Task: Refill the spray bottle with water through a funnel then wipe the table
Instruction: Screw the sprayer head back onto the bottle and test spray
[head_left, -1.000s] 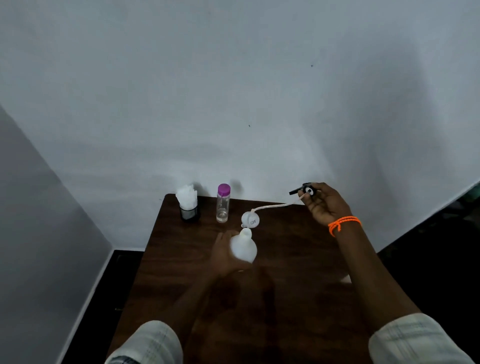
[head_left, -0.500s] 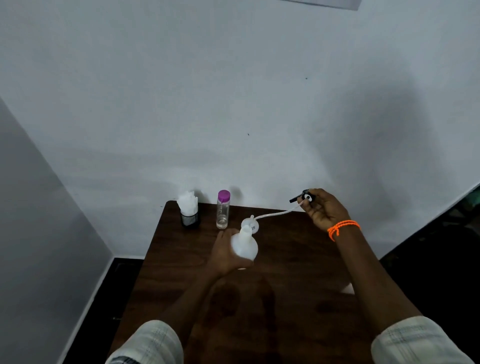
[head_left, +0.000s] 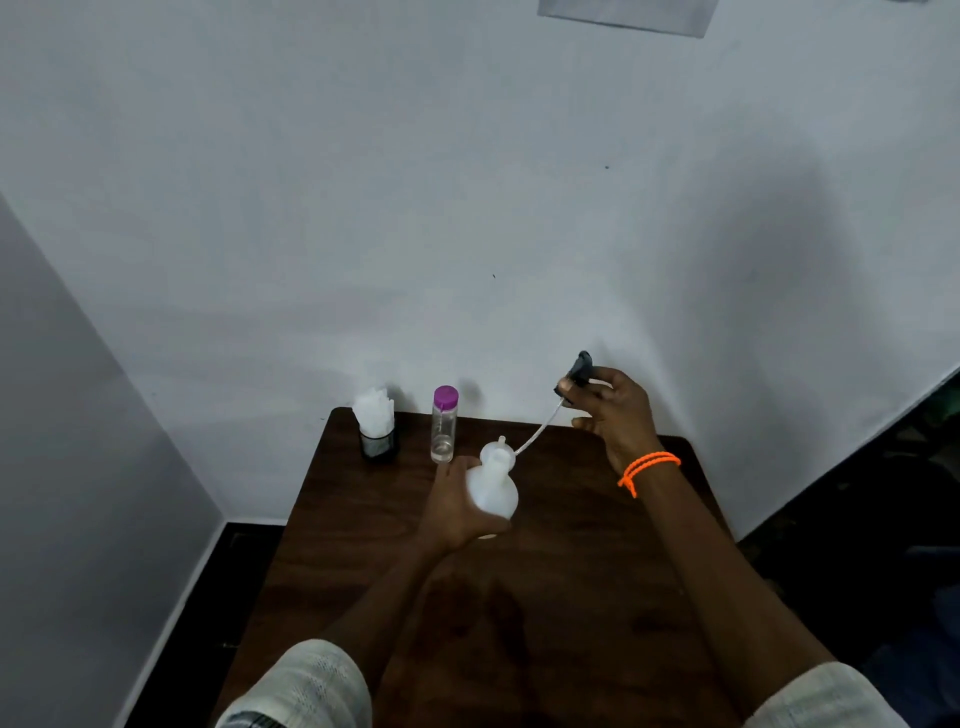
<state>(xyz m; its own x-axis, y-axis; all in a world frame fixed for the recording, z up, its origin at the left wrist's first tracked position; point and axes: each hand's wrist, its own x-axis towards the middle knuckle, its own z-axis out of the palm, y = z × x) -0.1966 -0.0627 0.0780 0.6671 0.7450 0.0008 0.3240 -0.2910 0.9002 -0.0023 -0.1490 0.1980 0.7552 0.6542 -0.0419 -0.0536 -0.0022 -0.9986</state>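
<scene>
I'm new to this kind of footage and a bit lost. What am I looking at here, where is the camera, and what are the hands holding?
There is no machine: a person works with two bare hands, and one wide-angle camera on their head looks forward and down, so you see their own arms reaching out.

The left hand grips a white spray bottle over a dark wooden table. The right hand, with an orange wristband, holds the dark spray head raised; its thin tube slopes down toward the bottle's neck, where its lower end is hard to make out.

At the table's far edge stand a clear bottle with a purple cap and a dark holder of white tissues. I cannot pick out a funnel for certain.
</scene>
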